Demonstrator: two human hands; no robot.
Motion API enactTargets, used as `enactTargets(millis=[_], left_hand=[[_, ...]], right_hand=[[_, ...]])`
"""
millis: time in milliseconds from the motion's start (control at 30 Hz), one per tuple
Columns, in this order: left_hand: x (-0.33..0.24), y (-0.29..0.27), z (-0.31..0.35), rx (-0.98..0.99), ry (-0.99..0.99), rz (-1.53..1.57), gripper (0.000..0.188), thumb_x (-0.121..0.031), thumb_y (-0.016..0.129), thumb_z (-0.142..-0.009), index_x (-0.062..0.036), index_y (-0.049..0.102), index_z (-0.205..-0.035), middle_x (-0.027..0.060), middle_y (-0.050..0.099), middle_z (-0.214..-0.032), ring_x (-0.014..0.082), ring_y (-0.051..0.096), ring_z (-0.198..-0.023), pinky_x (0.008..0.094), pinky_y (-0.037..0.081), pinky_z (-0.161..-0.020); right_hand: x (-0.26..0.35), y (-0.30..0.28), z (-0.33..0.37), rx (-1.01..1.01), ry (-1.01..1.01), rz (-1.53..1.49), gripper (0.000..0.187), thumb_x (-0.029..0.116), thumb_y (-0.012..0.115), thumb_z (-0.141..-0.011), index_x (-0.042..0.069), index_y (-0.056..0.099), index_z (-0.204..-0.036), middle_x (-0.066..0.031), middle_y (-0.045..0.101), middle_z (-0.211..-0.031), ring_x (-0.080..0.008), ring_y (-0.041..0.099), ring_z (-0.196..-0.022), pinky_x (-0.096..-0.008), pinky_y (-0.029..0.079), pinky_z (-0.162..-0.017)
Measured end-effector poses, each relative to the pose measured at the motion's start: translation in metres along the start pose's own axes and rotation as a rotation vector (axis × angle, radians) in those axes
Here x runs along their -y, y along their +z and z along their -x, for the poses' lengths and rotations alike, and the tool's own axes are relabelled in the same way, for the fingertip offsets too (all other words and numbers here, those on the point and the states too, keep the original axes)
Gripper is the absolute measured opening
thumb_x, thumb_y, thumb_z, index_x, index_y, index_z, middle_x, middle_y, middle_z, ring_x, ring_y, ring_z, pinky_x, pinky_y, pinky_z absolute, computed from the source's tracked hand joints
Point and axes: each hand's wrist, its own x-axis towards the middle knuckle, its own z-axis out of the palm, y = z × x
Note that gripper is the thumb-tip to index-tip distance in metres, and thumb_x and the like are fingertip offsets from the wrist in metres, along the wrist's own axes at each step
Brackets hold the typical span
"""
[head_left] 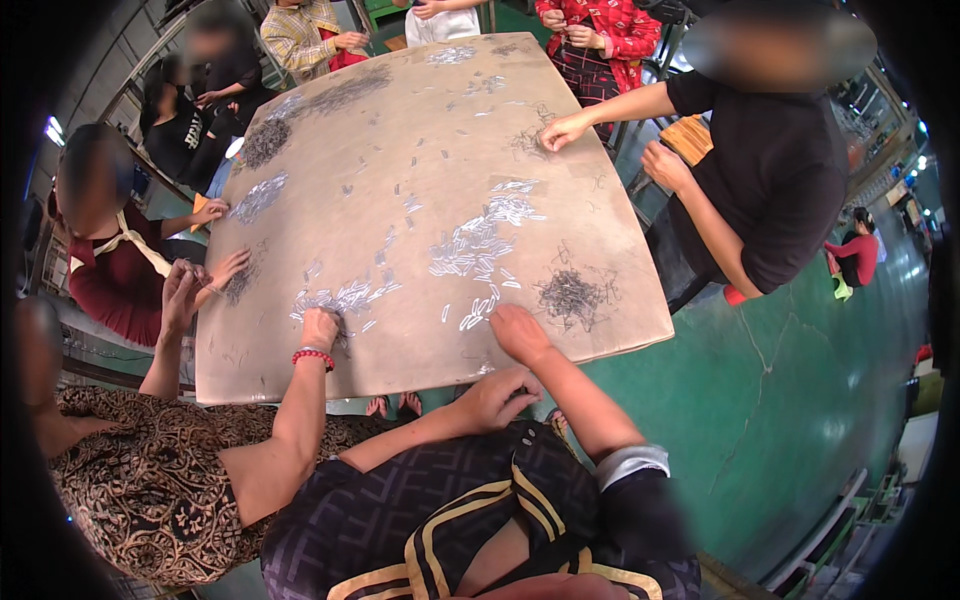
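My right hand (519,334) reaches over the near part of the table with its fingers curled down beside a loose group of small, shiny, elongated silver pieces (480,310). Its fingertips are mostly hidden, so what they pinch cannot be seen. Closer to my body, just off the table's near edge, my left hand (503,398) is closed with thumb and fingers together. Something small may be in it, but I cannot make it out. To the right of my right hand lies a dark tangled heap of thin wire pieces (570,294).
Around the brown-covered table (420,350) several other people work. A neighbour's hand with a red bracelet (320,330) touches silver pieces (350,298) on my left. A person in black (770,180) reaches in from the right. Another silver spread (475,248) lies mid-table; the floor (720,400) is green.
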Motion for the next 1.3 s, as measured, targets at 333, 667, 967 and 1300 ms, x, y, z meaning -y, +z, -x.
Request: enactTargets(millis=[333, 667, 967, 1300], left_hand=[[0.020, 0.013, -0.008, -0.226, -0.148, 0.042, 0.008, -0.002, 0.056, -0.086, -0.0012, 0.053, -0.093, 0.0101, 0.061, -0.084, 0.0195, 0.060, -0.073, 0.0294, 0.047, -0.066], [0.020, 0.017, -0.018, -0.229, -0.158, -0.002, 0.009, -0.003, 0.058, -0.086, -0.0009, 0.052, -0.093, 0.0095, 0.060, -0.081, 0.0168, 0.059, -0.069, 0.0281, 0.046, -0.062], [0.026, 0.000, -0.026, -0.033, -0.320, -0.026, 0.009, -0.005, 0.059, -0.086, -0.0014, 0.064, -0.093, 0.0074, 0.066, -0.090, 0.0142, 0.063, -0.083, 0.0272, 0.049, -0.073], [0.134, 0.010, -0.090, -0.106, -0.075, -1.066, 0.014, -0.011, 0.056, -0.074, 0.0002, 0.063, -0.069, 0.0131, 0.061, -0.079, 0.0288, 0.061, -0.075, 0.0412, 0.052, -0.065]], right_hand=[[0.035, -0.112, 0.047, -0.197, 0.750, -1.134, 0.008, 0.000, 0.067, -0.079, -0.003, 0.066, -0.087, -0.0039, 0.067, -0.074, -0.0064, 0.060, -0.064, -0.0230, 0.050, -0.060], [0.052, -0.144, 0.070, -0.329, 0.625, -0.781, 0.008, 0.000, 0.070, -0.075, -0.001, 0.069, -0.083, -0.0068, 0.067, -0.075, -0.0089, 0.062, -0.065, -0.0235, 0.049, -0.061], [0.068, -0.158, 0.074, -0.355, 0.553, -0.596, 0.008, 0.000, 0.068, -0.075, 0.000, 0.067, -0.083, -0.0089, 0.064, -0.073, -0.0165, 0.059, -0.062, -0.0271, 0.047, -0.059], [0.077, -0.163, 0.092, -0.450, 0.586, -0.528, 0.008, 0.000, 0.068, -0.075, 0.001, 0.066, -0.082, -0.0084, 0.063, -0.073, -0.0168, 0.058, -0.062, -0.0279, 0.047, -0.059]])
